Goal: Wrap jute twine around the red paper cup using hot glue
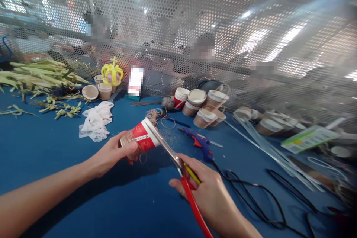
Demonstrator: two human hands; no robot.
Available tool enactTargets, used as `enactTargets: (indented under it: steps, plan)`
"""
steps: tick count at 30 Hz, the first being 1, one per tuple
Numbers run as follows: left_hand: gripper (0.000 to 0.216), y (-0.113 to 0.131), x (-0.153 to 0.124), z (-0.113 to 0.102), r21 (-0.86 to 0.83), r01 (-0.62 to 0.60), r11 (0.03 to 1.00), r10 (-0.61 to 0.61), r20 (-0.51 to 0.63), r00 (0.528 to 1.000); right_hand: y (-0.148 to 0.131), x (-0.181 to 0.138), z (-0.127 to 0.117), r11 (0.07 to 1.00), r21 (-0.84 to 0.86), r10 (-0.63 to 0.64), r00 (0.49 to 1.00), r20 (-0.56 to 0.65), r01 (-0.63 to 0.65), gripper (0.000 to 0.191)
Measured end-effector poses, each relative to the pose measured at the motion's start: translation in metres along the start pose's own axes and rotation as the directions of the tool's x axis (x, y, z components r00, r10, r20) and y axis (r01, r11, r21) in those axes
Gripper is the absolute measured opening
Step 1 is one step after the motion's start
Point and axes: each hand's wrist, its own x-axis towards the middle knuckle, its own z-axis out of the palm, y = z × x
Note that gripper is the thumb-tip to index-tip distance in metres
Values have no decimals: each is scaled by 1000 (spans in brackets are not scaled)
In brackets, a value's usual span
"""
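My left hand (122, 148) is wrapped round a red and white paper cup (149, 137), tilted with its mouth toward the right. Brown twine covers the cup's lower end, and a loose loop of it hangs beneath. In my right hand (205, 180) is a pair of scissors (189, 193) with red handles. A yellow part shows along the grip, under my fingers. The scissor blades lie at the cup's rim; whether they cut into it I cannot tell. Behind the cup is a loose bundle of twine (154, 114).
A blue glue gun (199, 141) with a black cord (251, 197) lies at the right, near clear glue sticks (273, 152). Twine-wrapped cups (205, 116) stand behind. Left are a white cloth (97, 119), a phone (135, 80) and plant stalks (41, 74). A perforated metal screen (156, 26) rises behind.
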Motion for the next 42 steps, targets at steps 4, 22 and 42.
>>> enactTargets:
  steps: [4,22,42]
  plan:
    - [51,2,2,-1,-264,212,941,-185,124,975,0,0,0,1000,-7,19,1000,-4,-19,39]
    - [43,2,4,-1,-283,175,943,-147,118,982,0,1,-1,998,13,54,998,39,-55,37]
    - [38,-3,-5,8,-70,33,997,-32,14,999,-2,0,-2,997,-75,26,998,53,-22,31]
